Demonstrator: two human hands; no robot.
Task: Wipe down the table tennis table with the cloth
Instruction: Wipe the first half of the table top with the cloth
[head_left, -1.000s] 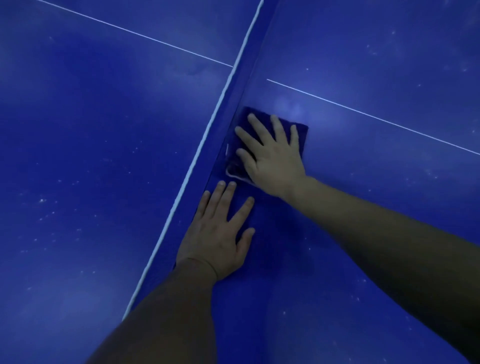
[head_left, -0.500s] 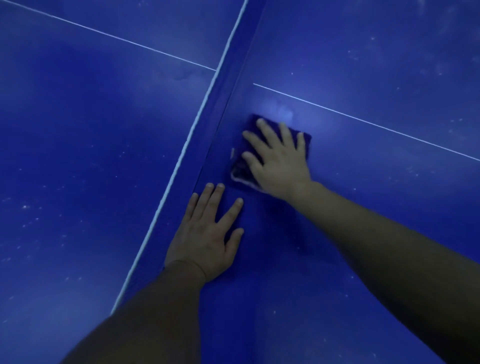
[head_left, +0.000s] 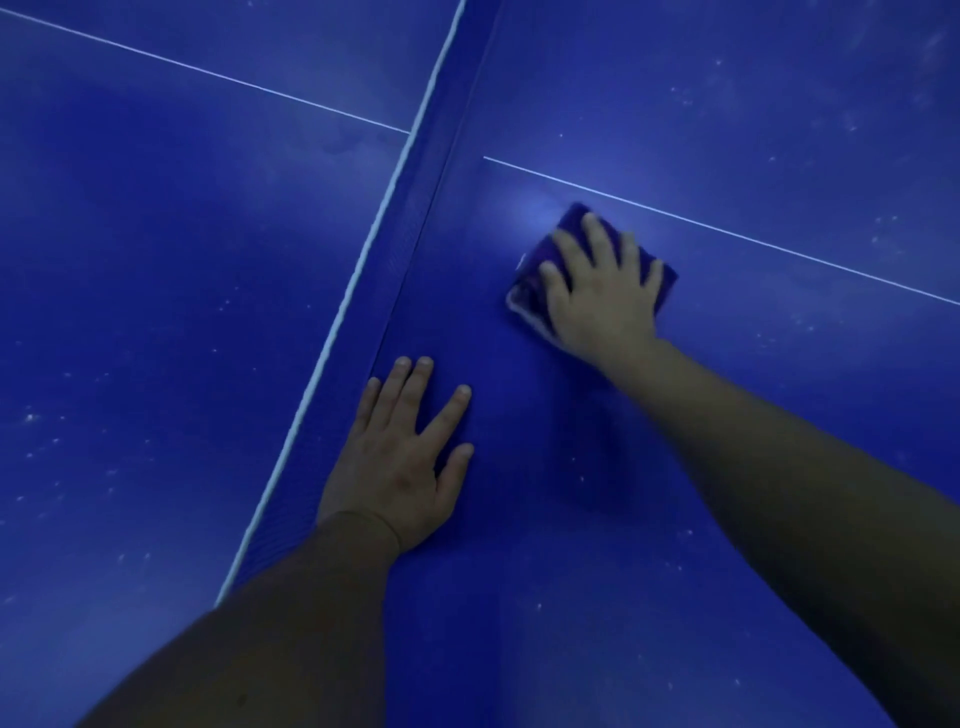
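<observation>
The blue table tennis table (head_left: 727, 467) fills the view. A folded dark blue cloth (head_left: 535, 262) with a pale edge lies on its right half, just below the white centre line. My right hand (head_left: 602, 296) presses flat on the cloth with spread, straight fingers and covers most of it. My left hand (head_left: 405, 457) rests flat on the bare table nearer me, fingers spread, its fingertips close to the foot of the net. The two hands are apart.
The net (head_left: 410, 218) with a white top band runs diagonally from lower left to upper middle and splits the table. White centre lines (head_left: 727, 236) cross both halves. Pale dust specks dot the left half (head_left: 130, 415) and the far right.
My right hand has slid the cloth to the right, away from the net, toward the white line. My left hand has stayed planted by the net.
</observation>
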